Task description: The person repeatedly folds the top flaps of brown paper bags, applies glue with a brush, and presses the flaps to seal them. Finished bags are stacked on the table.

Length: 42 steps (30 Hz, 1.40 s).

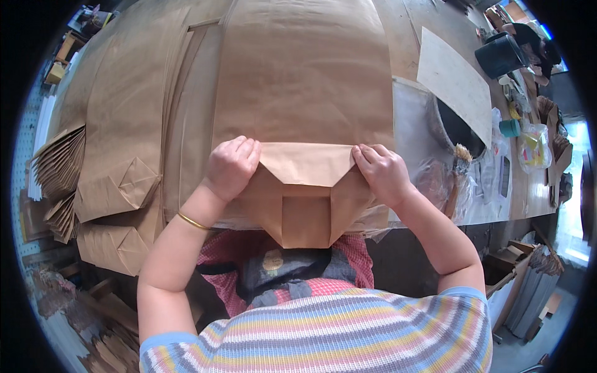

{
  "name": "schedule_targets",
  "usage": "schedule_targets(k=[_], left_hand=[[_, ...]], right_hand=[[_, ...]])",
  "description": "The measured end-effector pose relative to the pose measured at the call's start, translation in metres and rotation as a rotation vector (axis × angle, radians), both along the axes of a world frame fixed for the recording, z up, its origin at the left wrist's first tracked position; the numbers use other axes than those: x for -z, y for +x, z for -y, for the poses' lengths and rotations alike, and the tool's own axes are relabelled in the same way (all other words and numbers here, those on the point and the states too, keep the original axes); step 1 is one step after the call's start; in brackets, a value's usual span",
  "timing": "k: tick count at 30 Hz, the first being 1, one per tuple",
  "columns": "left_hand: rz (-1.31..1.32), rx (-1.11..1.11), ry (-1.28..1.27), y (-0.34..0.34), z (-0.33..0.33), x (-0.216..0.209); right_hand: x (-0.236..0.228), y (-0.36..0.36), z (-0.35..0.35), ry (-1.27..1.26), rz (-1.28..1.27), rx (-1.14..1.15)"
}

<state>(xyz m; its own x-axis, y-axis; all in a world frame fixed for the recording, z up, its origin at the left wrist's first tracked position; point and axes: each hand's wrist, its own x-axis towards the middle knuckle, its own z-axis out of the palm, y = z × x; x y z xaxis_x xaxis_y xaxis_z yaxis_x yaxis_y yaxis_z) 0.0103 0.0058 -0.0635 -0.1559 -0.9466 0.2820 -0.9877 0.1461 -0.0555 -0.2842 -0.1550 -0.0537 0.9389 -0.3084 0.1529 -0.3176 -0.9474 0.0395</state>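
Note:
A large brown paper bag (305, 81) lies flat before me, its bottom end at the table's near edge. One flap (308, 163) of that end is folded over, with slanted corners; below it the opened bottom hangs toward my body. My left hand (234, 166) pinches the fold at its left corner. At the right corner my right hand (382, 173) grips the same fold, fingers bent and thumb against the paper. Both hands are closed on the bag, about level with each other.
Stacked brown paper bags (124, 124) lie to the left, several with folded bottoms. On the right are a pale board (457, 81) over a dark basin (457, 127), a brush (459, 174) and clear plastic bags (535, 146). A dark bucket (500, 55) stands farther back.

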Motion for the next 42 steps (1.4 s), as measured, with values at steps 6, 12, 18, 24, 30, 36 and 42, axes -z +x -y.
schedule_targets(k=[6, 12, 18, 24, 30, 36, 42], left_hand=[[-0.046, 0.135, 0.243, -0.035, -0.044, -0.020], [-0.640, 0.204, 0.307, -0.017, -0.026, -0.032], [-0.692, 0.246, 0.418, -0.014, -0.033, -0.016], [-0.573, 0.167, 0.453, -0.022, -0.052, -0.039], [-0.639, 0.142, 0.239, -0.021, -0.051, -0.023], [-1.057, -0.224, 0.182, -0.022, -0.016, -0.016], [-0.689, -0.317, -0.093, -0.046, -0.011, 0.015]], right_hand=[[-0.023, -0.013, -0.041, 0.196, -0.153, -0.133], [-0.024, -0.028, -0.042, 0.599, 0.250, 0.073], [-0.001, -0.035, -0.099, 0.393, 0.217, 0.184], [-0.007, -0.035, -0.086, 0.492, 0.331, 0.109], [-0.004, -0.029, -0.064, 0.608, 0.427, 0.215], [-0.012, 0.003, -0.030, 0.959, 0.493, 0.323], [0.023, 0.025, -0.033, 0.655, 0.550, 0.360]])
